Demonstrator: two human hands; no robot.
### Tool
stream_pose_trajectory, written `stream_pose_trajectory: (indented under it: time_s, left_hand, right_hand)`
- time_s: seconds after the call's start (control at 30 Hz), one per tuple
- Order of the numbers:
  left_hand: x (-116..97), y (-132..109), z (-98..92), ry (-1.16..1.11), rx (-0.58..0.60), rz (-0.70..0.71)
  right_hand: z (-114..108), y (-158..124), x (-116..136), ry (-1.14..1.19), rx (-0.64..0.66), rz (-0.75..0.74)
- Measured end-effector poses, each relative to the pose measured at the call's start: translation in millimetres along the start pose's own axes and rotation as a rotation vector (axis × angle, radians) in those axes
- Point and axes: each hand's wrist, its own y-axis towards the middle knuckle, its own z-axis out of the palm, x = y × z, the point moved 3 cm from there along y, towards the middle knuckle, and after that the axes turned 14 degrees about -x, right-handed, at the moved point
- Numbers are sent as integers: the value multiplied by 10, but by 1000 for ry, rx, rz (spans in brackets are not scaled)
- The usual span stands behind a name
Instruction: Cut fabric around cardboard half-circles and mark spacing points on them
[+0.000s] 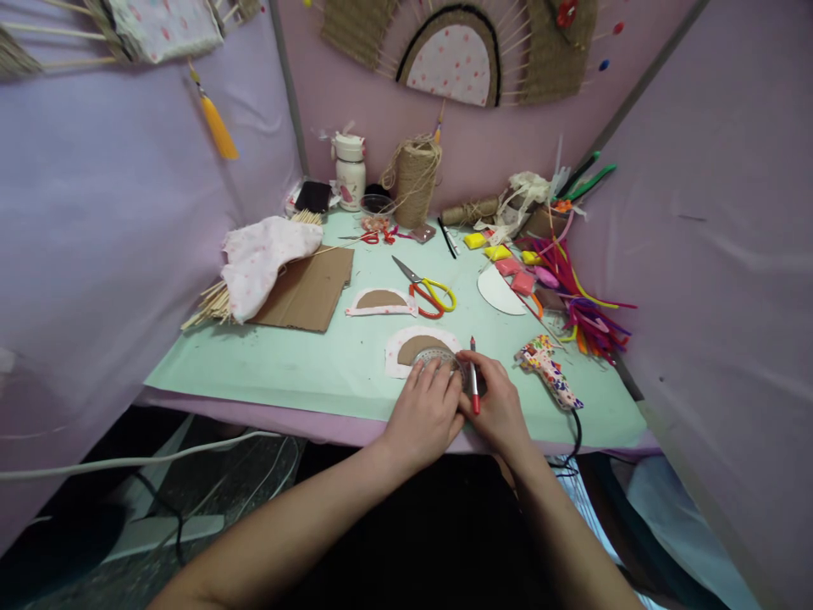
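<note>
My left hand [427,402] lies with its fingers flat on a clear protractor [438,352], near the table's front edge. Under and behind the protractor is a brown cardboard half-circle [412,346] on a piece of white dotted fabric [394,356]. At the protractor's right side, my right hand [499,394] is closed, with a red pen [474,381] between thumb and index finger, standing roughly upright in view. Just beyond lies another cardboard half-circle [381,298] edged with dotted fabric. Scissors [432,292] with red and yellow handles rest open behind it.
A patterned glue gun [550,373] with a black cord lies at right. A white half-circle [499,292], clay packets [497,252] and pipe cleaners [597,330] are behind it. Cardboard [311,292], sticks and fabric [267,258] lie left. Twine [417,182] and a bottle [350,174] stand behind.
</note>
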Motion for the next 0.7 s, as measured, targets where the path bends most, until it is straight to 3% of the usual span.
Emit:
stream_pose_trajectory:
  time_s: [0.7]
  left_hand:
    - [4, 7, 5, -30, -34, -19]
  right_hand:
    - [32, 5, -10, 14, 7, 27]
